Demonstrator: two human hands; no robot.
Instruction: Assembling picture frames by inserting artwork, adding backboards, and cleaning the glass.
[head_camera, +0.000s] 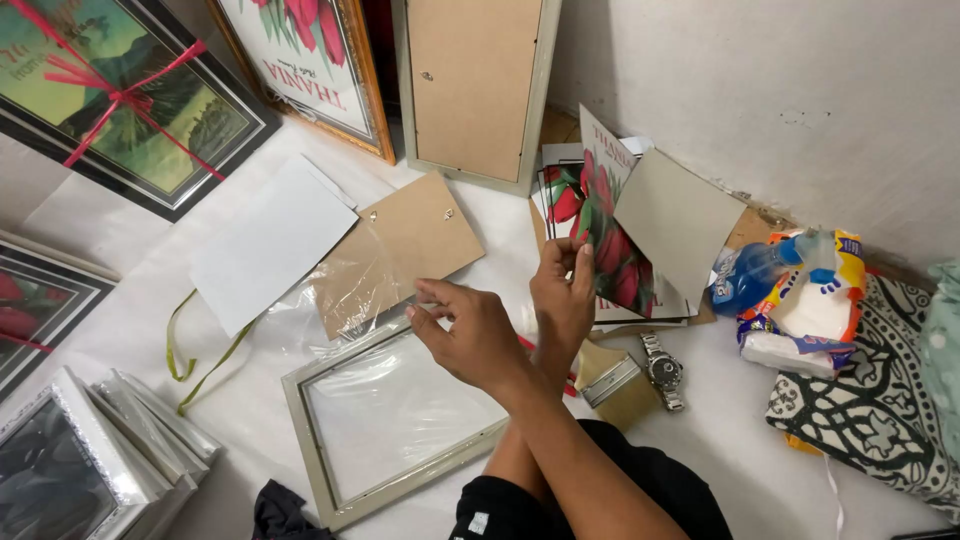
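Left hand (562, 300) fingers grip tulip print (600, 225); right hand (470, 335), fingers open, hovers over empty frame (300, 400).

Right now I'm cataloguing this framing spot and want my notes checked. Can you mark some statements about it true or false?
1. The left hand grips a flower print with red blooms. True.
2. The wristwatch is worn on a wrist. False: it lies on the floor beside a wide paintbrush.
3. The pale empty frame lies flat on the floor, with the right hand above its upper edge. True.
4. The blue spray bottle stands upright inside that frame. False: it lies tilted on packets near the wall, off to the right.
5. A red ribbon crosses the dark-framed picture at the top left. True.
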